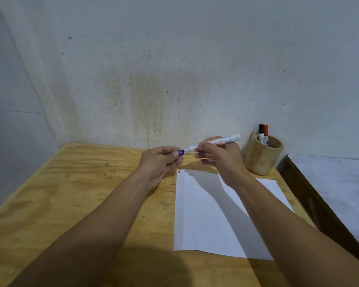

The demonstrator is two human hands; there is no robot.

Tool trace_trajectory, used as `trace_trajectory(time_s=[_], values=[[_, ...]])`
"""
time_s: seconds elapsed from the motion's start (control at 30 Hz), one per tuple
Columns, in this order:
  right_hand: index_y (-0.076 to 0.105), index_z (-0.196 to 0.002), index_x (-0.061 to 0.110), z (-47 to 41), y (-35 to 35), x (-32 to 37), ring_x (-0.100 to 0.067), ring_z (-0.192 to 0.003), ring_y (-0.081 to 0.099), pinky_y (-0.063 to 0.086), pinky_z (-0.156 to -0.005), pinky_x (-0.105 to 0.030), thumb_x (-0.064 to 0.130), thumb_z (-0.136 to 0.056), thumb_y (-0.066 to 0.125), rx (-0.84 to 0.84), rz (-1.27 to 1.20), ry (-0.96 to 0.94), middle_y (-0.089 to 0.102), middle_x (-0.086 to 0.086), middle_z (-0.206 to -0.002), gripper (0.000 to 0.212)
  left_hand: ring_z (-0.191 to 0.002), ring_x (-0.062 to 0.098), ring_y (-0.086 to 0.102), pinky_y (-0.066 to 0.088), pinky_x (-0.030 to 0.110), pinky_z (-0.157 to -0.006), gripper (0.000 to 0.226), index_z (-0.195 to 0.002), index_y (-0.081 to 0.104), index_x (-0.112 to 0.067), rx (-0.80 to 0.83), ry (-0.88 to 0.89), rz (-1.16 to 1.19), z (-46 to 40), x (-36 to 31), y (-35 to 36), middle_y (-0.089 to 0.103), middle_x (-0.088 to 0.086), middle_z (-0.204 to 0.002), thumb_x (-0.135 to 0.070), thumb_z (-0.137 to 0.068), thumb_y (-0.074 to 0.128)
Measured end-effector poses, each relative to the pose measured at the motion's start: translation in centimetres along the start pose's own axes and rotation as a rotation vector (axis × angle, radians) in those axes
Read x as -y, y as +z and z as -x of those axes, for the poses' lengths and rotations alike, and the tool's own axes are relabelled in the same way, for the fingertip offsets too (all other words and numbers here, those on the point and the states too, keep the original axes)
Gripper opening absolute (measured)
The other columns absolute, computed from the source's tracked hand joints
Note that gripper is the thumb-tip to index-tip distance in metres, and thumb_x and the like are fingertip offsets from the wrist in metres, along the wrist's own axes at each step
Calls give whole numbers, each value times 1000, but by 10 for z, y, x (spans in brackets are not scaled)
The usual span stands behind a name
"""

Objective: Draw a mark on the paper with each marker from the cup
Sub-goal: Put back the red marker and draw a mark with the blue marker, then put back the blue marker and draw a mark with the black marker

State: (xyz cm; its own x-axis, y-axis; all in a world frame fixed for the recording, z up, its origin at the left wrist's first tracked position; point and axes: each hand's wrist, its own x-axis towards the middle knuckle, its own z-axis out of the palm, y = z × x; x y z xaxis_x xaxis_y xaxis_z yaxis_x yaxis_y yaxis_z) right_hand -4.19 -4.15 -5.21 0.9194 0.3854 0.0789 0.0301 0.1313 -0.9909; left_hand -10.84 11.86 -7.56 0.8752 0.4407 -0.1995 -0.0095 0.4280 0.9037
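My right hand [218, 156] grips a white marker [220, 141] by its barrel, tip pointing left, above the far edge of the white paper [207, 214]. My left hand [160, 160] pinches the marker's blue cap [181, 152], which sits right at the marker's tip. Two small marks, one red and one dark, show at the paper's far left corner [178, 172]. A bamboo cup [261, 158] stands at the back right against the wall and holds two markers, a black-capped one [261, 134] and an orange-capped one [266, 134].
The wooden table [81, 193] meets a stained wall at the back and a wall on the left. A lower grey surface [340, 183] lies beyond the table's right edge. Both forearms reach across the table's front.
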Motion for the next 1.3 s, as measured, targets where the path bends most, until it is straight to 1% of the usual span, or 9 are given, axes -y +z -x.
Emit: trace_trajectory(time_s=[0.37, 0.53, 0.67, 0.73, 0.83, 0.93, 1.03, 1.17, 1.3], values=[[74, -84, -3, 6, -29, 16, -12, -59, 56, 41, -51, -26, 13, -82, 77, 4, 70, -21, 72, -17, -78, 16, -59, 19, 67, 58, 20, -59, 6, -80, 65, 5, 44, 54, -43, 13, -4, 43, 67, 18, -77, 11, -81, 63], [74, -85, 4, 15, -47, 22, -13, -69, 53, 43, -57, -27, 25, -89, 70, -9, 139, 36, 69, -7, -82, 22, -58, 19, 67, 58, 21, -59, 5, -83, 67, 6, 74, 92, -66, 17, 2, 64, 68, 18, -76, 6, -79, 68], [59, -98, 4, 13, -71, 35, -23, -89, 66, 56, -74, -39, 27, -100, 54, -98, 29, 118, 65, -9, -92, 24, -72, 18, 67, 56, 28, -67, 15, -85, 74, -7, 142, 202, -352, 18, 12, 88, 72, 7, -82, -18, -76, 77], [51, -105, 1, 10, -89, 53, -29, -85, 69, 59, -78, -46, 20, -104, 45, -184, -11, 91, 62, -18, -96, 20, -73, 14, 64, 53, 31, -72, 23, -90, 73, -14, 90, 297, -553, 14, 17, 100, 71, -2, -88, -30, -74, 78], [49, -103, 3, 3, -126, 83, -28, -74, 68, 61, -67, -43, 25, -106, 34, -254, 419, 55, 57, -19, -94, 26, -66, 16, 61, 51, 28, -74, 22, -96, 72, -15, 116, 427, -782, 8, 21, 116, 71, 2, -91, -24, -77, 74], [59, -111, 6, -10, -162, 106, -22, -63, 60, 54, -54, -32, 36, -103, 40, -297, 869, 100, 55, -11, -82, 36, -97, 17, 62, 47, 27, -87, 32, -113, 66, -15, 228, 571, -1059, 5, 25, 136, 68, 2, -117, -21, -82, 68], [71, -93, -2, -21, -186, 121, -24, -53, 53, 45, -54, -30, 40, -96, 56, -325, 1174, 82, 54, -10, -64, 44, -117, 25, 52, 45, 40, -98, 35, -119, 61, -12, 353, 705, -1264, 0, 29, 157, 61, 6, -127, -17, -85, 60], [77, -88, 6, -35, -193, 121, -25, -61, 72, 53, -53, -28, 26, -87, 72, -303, 1278, 17, 74, -13, -81, 20, -110, 32, 52, 48, 48, -87, 51, -127, 51, -17, 454, 805, -1458, -18, 41, 176, 54, 4, -130, -12, -77, 57], [69, -106, 9, -57, -191, 101, -28, -79, 72, 61, -76, -39, 10, -88, 67, -279, 1230, -26, 66, -13, -106, 19, -110, 29, 52, 46, 43, -84, 62, -131, 45, -20, 493, 861, -1571, -33, 52, 183, 51, 0, -133, -10, -70, 54]])
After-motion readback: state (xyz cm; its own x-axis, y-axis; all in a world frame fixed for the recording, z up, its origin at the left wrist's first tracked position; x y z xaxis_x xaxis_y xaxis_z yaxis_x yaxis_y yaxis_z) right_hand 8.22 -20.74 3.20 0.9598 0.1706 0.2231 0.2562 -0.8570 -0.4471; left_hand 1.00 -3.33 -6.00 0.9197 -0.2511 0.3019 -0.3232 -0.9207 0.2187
